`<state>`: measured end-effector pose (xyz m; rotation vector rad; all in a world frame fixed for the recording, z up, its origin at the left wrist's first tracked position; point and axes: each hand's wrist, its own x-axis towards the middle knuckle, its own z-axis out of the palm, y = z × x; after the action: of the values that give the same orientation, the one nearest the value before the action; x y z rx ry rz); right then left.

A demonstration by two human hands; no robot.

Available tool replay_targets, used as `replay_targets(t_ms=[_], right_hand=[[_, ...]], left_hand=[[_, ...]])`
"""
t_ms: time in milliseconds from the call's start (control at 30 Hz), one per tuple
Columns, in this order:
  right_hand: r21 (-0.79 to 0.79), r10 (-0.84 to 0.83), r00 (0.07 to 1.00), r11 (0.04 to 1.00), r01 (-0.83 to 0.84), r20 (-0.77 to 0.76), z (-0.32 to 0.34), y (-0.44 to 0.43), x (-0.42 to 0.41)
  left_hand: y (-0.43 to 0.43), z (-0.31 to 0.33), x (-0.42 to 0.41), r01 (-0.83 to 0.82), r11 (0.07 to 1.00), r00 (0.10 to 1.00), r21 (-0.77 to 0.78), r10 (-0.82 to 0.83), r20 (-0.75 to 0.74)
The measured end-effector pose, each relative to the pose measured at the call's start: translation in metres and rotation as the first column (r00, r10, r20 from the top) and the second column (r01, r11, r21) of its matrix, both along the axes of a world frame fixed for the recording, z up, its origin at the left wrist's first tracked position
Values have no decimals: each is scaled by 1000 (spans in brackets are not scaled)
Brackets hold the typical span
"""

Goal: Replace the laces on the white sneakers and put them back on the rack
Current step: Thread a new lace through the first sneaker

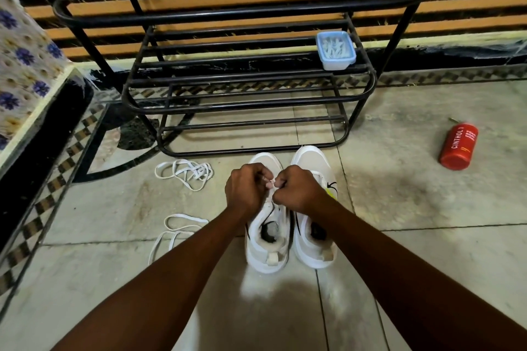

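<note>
left hand [245, 191], right hand [300, 190], curled, pinching lace [273, 183]

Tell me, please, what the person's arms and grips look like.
Both arms are bare. No sleeve shows on the left arm or the right arm up to the frame's edge. The left grip and right grip wear no gloves, and no watch, band or ring is visible.

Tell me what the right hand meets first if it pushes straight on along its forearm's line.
Most likely the left hand, knuckles almost touching the right hand over the left-side sneaker; both pinch a lace there. Depth is hard to judge from this view.
</note>
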<state>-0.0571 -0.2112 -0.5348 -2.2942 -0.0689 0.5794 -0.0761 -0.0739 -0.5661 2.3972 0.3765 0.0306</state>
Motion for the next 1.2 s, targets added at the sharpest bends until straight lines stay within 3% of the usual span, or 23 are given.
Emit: replay_targets(t_ms=[200,333,533,767,1033,1200], right_hand=[[-15,70,990,997,-72,-121,14,-5,9],[-44,107,988,993,-113,-110,22,-2,3],[38,91,983,996,-86,-160,31,-4,0],[-20,83,996,996,-83,-28,3,-9,6],[-135,133,990,983,-127,41,2,-4,2],[-200,188,966,968,-152,178,-2,0,-1]], left_hand=[[-7,4,-1,47,982,998,183,-53,26],[-2,-1,-2,23,992,997,122,-31,64],[3,-9,-4,143,946,973,291,-188,133],[9,-15,-2,250,920,951,302,-292,104],[14,-16,9,347,924,935,162,-355,22],[4,-23,8,328,921,943,210,-332,-19]])
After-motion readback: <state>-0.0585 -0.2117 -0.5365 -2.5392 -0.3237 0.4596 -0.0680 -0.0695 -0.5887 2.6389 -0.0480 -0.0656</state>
